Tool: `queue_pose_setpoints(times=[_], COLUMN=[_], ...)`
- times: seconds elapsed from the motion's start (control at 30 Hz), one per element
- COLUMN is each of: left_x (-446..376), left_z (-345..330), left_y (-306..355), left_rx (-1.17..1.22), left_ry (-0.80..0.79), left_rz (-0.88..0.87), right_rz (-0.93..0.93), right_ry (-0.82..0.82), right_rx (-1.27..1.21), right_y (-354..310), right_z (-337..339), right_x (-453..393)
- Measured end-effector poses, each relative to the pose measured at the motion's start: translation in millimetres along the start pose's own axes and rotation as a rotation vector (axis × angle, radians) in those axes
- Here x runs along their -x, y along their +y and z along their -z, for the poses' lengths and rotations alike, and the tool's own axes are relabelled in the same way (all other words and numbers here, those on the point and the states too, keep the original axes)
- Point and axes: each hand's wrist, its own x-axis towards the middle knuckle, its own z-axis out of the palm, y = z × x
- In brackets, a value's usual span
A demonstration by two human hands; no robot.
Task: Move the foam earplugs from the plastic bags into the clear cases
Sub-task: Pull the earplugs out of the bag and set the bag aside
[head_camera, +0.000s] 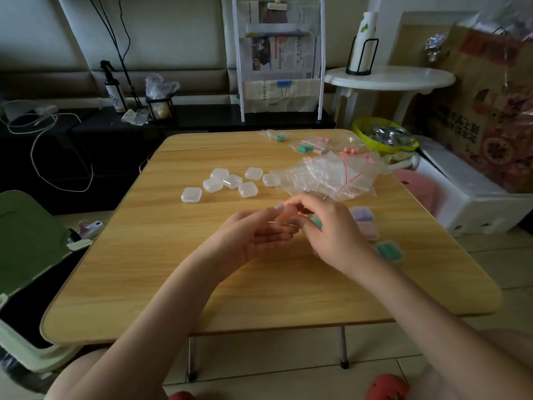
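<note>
The room is dim. A wooden bench (230, 284) stands on a pale tiled floor (490, 255). Behind it are a dark low cabinet (86, 140), a white round table (389, 77) and a newspaper rack (279, 53).

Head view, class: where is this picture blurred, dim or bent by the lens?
Head view: the hands, left and right, are motion-blurred; the far wall and dark bench are dim; the wide lens bows the wooden table edges; the boxes at the right edge smear.

Print on the newspapers (278, 57) and cardboard box (473, 122), well beyond the fingers, was too blurred to read
</note>
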Motion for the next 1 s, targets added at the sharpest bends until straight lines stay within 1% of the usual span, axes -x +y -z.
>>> queue_pose_setpoints(times=[0.07, 0.13, 0.23, 0.3, 0.37, 0.43, 0.53, 0.63, 0.73, 0.8, 0.87, 0.93, 1.0], left_x=[1.6, 1.3, -2.8, -5.2, -7.1, -7.8, -7.4, -6.0, -5.3, -8.6, -15.4, -22.9, -31.9], left_z=[-2.1, -2.8, 3.2, 9.6, 14.0, 13.9, 10.3, 7.4, 8.6, 13.1, 18.3, 22.9, 26.6], left_y=[-1.0, -3.7, -13.1, -19.6, -23.3, -25.6, -28.7, -27.0, -20.5, -17.7, -15.9, -13.2, -7.1], left_rx=[-0.151, -0.331, -0.522, -0.714, -0.944, -1.143, -1.325, -1.371, -1.233, -1.145, -1.125, -1.142, -1.215], left_ry=[0.03, 0.126, 0.229, 0.279, 0.312, 0.259, 0.203, 0.183, 0.2, 0.268, 0.366, 0.454, 0.491], left_rz=[-0.06, -0.147, -0.286, -0.361, -0.423, -0.413, -0.31, -0.282, -0.264, -0.274, -0.294, -0.325, -0.381], right_rz=[-0.027, -0.085, -0.102, -0.108, -0.115, -0.098, -0.079, -0.103, -0.118, -0.112, -0.135, -0.176, -0.204], right_ry=[-0.032, -0.077, -0.18, -0.24, -0.246, -0.209, -0.193, -0.202, -0.191, -0.154, -0.111, -0.057, -0.007], right_rx=[0.049, 0.033, 0.038, 0.096, 0.136, 0.155, 0.18, 0.189, 0.181, 0.182, 0.171, 0.159, 0.163], right_y=[3.9, 4.3, 1.6, 0.3, 2.0, 4.4, 6.9, 6.7, 4.6, 5.0, 6.4, 9.3, 12.5], right_z=[-2.1, -0.6, 1.4, 1.7, 1.0, 0.7, -0.8, -1.3, -1.3, -1.2, 0.3, 0.7, 0.9], right_x=[-0.2, -0.6, 1.9, 3.6, 4.8, 4.5, 4.7, 4.3, 1.5, -1.2, -4.7, -9.7, -14.1])
